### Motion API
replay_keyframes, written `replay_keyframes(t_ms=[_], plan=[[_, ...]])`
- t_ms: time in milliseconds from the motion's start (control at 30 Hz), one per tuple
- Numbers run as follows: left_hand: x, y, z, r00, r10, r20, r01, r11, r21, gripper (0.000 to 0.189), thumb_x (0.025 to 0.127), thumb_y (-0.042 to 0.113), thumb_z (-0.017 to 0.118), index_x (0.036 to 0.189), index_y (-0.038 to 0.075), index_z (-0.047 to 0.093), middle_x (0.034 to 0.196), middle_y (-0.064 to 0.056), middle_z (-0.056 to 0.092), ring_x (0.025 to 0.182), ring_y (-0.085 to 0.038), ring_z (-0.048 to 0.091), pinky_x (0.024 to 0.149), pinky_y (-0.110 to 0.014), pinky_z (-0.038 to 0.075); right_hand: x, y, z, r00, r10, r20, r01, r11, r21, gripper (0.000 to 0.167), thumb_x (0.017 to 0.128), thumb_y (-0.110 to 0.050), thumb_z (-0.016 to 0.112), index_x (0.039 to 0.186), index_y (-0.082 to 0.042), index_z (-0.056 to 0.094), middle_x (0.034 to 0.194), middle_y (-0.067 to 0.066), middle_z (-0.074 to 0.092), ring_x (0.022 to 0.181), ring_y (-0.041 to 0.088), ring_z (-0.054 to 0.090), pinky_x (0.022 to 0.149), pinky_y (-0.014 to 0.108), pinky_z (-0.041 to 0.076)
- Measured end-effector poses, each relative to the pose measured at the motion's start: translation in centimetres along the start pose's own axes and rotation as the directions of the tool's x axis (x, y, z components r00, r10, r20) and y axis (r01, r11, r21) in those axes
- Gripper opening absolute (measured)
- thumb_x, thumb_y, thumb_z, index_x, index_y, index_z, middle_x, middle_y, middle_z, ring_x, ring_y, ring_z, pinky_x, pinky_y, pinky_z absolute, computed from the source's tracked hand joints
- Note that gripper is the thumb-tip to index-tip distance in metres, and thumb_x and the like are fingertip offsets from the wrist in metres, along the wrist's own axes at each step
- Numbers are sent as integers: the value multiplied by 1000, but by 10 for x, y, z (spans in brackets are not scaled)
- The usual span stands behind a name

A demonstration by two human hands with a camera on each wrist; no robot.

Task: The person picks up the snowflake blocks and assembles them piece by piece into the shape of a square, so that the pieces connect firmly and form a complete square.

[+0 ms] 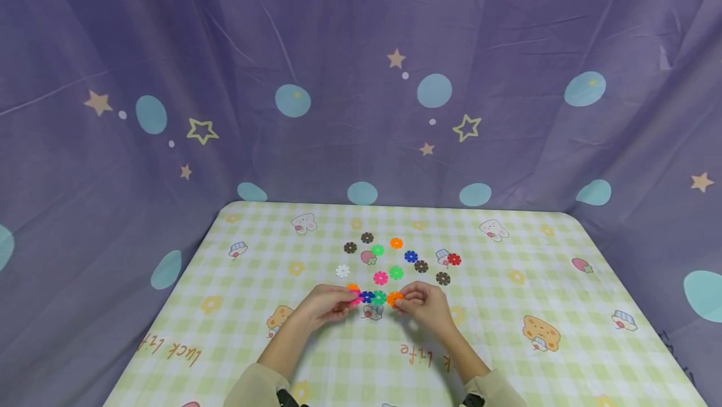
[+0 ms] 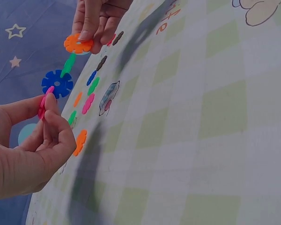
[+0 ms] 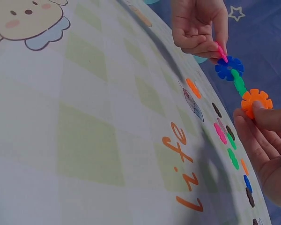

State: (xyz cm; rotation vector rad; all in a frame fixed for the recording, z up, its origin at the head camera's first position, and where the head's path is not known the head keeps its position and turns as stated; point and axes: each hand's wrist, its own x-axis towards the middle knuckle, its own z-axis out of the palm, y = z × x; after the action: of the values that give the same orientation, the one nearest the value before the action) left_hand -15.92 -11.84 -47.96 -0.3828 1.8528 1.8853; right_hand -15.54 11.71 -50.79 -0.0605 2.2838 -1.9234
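Between my two hands runs a row of notched plastic snowflake discs, raised above the table. My left hand [image 1: 327, 302] pinches the pink disc [image 2: 48, 101] at one end between thumb and forefinger. A blue disc [image 2: 56, 85] is slotted onto the pink one, and a green disc [image 3: 238, 82] is slotted into the blue one. At the other end, my right hand [image 1: 427, 308] pinches an orange disc [image 3: 256, 102], whose edge meets the green disc's end. Part of the orange disc is hidden by the thumb. Another orange disc [image 2: 80, 142] lies on the table beside my left hand.
Loose discs lie beyond my hands on the checked tablecloth [image 1: 214, 344]: a white one [image 1: 342, 271], a pink one [image 1: 380, 278], a blue one [image 1: 411, 256], a red one [image 1: 454, 259], and several green, brown and orange ones. A purple curtain [image 1: 350, 31] hangs behind the table.
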Motion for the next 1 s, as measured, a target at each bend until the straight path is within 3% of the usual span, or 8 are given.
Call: replay_keyframes(t_ms=[200,500,767,867,1000], plan=[[-1,2,1,1000,-5,-1,5,1000,-7,29,84,9,71,107,-7,65,73,-1,66,62,-6,56,60,-14,50,-1,-2,-1,1000,-30,-9,30,999,11,16,79,1,73,91,6,64,83,18,71,69,18,72,67,27,61],[0,2,0,1000,-5,19,5,1000,0,29,85,9,70,108,-7,65,74,-1,66,63,-6,56,61,-15,51,-2,-1,-1,999,-46,-16,46,999,-6,16,79,0,74,91,5,65,84,20,72,70,23,72,68,29,61],[-2,1,3,999,19,40,-20,1000,21,27,84,11,72,104,-7,66,72,1,66,63,-5,57,62,-15,52,-5,-1,0,994,-112,4,112,994,-9,21,78,-4,76,95,6,69,90,24,72,68,12,71,67,26,61],[-3,-1,4,998,46,31,-47,998,29,28,84,11,72,103,-8,67,71,1,67,62,-5,59,63,-16,55,-6,1,0,991,-133,0,133,991,-28,20,77,-5,77,94,4,71,91,23,73,69,13,72,67,23,60],[-2,-1,7,997,74,-16,-72,995,68,26,82,9,72,101,-8,68,69,1,68,60,-5,59,60,-16,55,-13,-10,1,986,-168,2,167,984,-63,14,77,0,75,90,5,71,89,24,73,71,24,73,67,23,61]])
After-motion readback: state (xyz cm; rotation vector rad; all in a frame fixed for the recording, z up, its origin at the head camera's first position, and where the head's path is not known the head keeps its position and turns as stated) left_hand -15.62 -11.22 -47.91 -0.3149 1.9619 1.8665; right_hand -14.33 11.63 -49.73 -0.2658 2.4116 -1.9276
